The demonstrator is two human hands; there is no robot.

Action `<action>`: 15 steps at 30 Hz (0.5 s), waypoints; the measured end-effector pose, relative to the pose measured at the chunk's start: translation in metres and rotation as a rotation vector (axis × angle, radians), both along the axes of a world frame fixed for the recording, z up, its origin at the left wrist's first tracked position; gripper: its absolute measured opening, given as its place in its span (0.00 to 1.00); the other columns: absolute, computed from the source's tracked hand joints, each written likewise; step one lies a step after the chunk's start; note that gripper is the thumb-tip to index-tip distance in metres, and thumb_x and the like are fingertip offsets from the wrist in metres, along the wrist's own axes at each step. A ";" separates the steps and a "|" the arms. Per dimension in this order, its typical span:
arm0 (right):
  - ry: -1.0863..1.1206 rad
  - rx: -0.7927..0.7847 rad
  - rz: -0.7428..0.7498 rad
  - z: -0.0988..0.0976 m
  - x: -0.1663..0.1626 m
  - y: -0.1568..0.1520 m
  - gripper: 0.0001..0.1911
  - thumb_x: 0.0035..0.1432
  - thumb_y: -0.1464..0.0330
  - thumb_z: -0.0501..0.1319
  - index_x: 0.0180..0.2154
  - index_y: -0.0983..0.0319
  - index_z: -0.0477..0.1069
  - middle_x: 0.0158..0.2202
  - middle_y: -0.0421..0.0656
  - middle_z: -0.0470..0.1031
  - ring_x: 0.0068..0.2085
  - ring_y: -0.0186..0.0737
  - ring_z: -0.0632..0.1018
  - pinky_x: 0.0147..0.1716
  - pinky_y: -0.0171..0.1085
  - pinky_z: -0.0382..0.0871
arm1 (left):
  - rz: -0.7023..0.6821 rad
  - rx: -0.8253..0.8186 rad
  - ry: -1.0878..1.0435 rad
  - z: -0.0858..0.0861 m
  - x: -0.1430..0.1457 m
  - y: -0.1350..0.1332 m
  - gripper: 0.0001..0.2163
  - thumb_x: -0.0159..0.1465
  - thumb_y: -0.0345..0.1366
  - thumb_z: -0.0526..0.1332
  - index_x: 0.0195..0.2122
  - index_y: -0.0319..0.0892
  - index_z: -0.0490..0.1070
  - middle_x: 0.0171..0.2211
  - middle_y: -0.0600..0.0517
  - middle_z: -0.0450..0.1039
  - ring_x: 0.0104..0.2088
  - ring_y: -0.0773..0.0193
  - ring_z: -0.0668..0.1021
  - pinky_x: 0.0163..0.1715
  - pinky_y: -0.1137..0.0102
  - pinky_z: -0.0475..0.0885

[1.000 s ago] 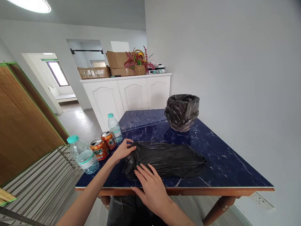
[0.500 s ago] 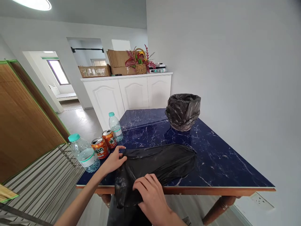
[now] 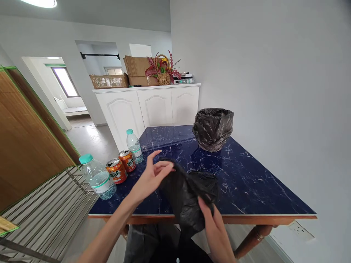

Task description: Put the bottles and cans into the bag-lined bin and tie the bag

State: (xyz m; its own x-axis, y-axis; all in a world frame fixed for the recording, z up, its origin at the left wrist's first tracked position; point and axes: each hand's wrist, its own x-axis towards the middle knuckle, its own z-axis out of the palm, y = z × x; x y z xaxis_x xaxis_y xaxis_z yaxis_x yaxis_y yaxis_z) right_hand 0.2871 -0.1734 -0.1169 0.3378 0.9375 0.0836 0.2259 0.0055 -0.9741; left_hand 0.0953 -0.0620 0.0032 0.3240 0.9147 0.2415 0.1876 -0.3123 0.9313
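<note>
A crumpled black plastic bag (image 3: 189,193) is lifted off the dark blue marble table (image 3: 246,182), near its front edge. My left hand (image 3: 152,175) pinches the bag's upper left edge between thumb and fingers. My right hand (image 3: 215,226) grips the bag from below on its right side, fingers closed on the plastic. The bag hangs bunched between the two hands, and its lower part drops below the table edge.
A bin lined with a black bag (image 3: 213,128) stands at the back of the table. Two water bottles (image 3: 97,180) (image 3: 134,146) and two orange cans (image 3: 117,170) (image 3: 127,160) line the left edge. A metal rack (image 3: 46,219) lies to the left, white cabinets (image 3: 148,107) behind.
The bag lay stretched flat on the table under both hands; both hands have gathered it and raised it off the surface, bunched up, toward me.
</note>
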 end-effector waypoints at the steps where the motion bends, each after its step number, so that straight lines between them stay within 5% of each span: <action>1: 0.008 -0.007 -0.027 0.000 0.011 0.003 0.35 0.73 0.45 0.48 0.67 0.60 0.71 0.64 0.49 0.77 0.68 0.56 0.73 0.62 0.50 0.74 | -0.038 0.100 0.032 -0.004 0.013 0.001 0.36 0.70 0.50 0.63 0.73 0.49 0.46 0.57 0.43 0.79 0.56 0.53 0.82 0.63 0.52 0.74; 3: 0.011 0.015 -0.045 0.002 0.033 0.011 0.37 0.73 0.43 0.48 0.67 0.61 0.70 0.64 0.50 0.77 0.68 0.58 0.73 0.62 0.51 0.74 | -0.089 0.309 0.178 -0.013 0.032 0.001 0.33 0.73 0.48 0.62 0.74 0.50 0.49 0.69 0.40 0.68 0.67 0.50 0.74 0.70 0.50 0.67; 6: -0.040 -0.012 -0.022 0.003 0.066 0.026 0.38 0.71 0.41 0.49 0.61 0.62 0.75 0.55 0.55 0.82 0.56 0.63 0.82 0.46 0.52 0.82 | -0.196 0.552 0.482 -0.029 0.046 0.002 0.25 0.77 0.47 0.57 0.72 0.52 0.59 0.75 0.45 0.59 0.76 0.50 0.60 0.75 0.48 0.57; 10: -0.175 -0.142 0.001 -0.003 0.098 0.042 0.36 0.69 0.40 0.50 0.54 0.61 0.77 0.41 0.57 0.84 0.38 0.63 0.85 0.30 0.51 0.79 | -0.330 0.643 0.726 -0.050 0.053 0.010 0.24 0.79 0.49 0.51 0.73 0.54 0.61 0.77 0.51 0.57 0.78 0.51 0.52 0.78 0.45 0.46; 15: -0.366 0.048 -0.212 0.014 0.101 0.031 0.42 0.68 0.42 0.55 0.71 0.62 0.60 0.64 0.60 0.71 0.59 0.66 0.78 0.48 0.56 0.80 | -0.372 0.631 0.826 -0.066 0.061 0.023 0.27 0.79 0.52 0.50 0.76 0.54 0.56 0.77 0.52 0.55 0.78 0.49 0.49 0.77 0.44 0.41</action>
